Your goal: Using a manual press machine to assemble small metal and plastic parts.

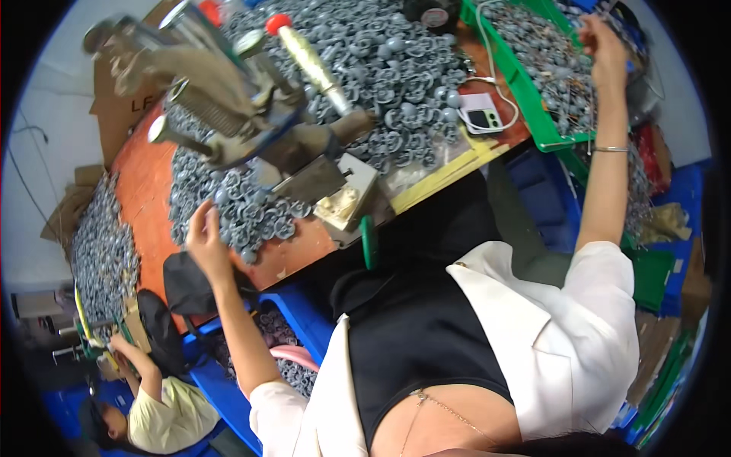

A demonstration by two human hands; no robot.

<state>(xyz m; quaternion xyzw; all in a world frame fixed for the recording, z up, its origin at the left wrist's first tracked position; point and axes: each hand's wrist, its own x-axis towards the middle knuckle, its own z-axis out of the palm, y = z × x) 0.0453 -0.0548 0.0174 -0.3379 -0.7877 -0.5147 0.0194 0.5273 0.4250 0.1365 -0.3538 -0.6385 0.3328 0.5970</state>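
The left hand [207, 238] is at the left front of a heap of grey ring-shaped plastic parts [247, 206], its fingers loosely bent with the thumb close to them; whether this grip has hold of a part, I cannot tell. The heap spreads over the orange-red counter [298, 247], on both sides of a metal hand press [301, 145] whose lever [312, 65] ends in a red knob. The right arm reaches out to the side, and the right hand [601, 47] is at the far right part of a green crate [542, 135] filled with small grey pieces [544, 57]; its fingers are curled, and I cannot tell how closely they shut or on what. Between heap and crate, a pale phone [483, 116] lies beside a looped white cable [512, 95]. Below the counter's front edge is a blue bin [304, 312]; at lower left sits a co-worker [167, 419] in a pale yellow top.
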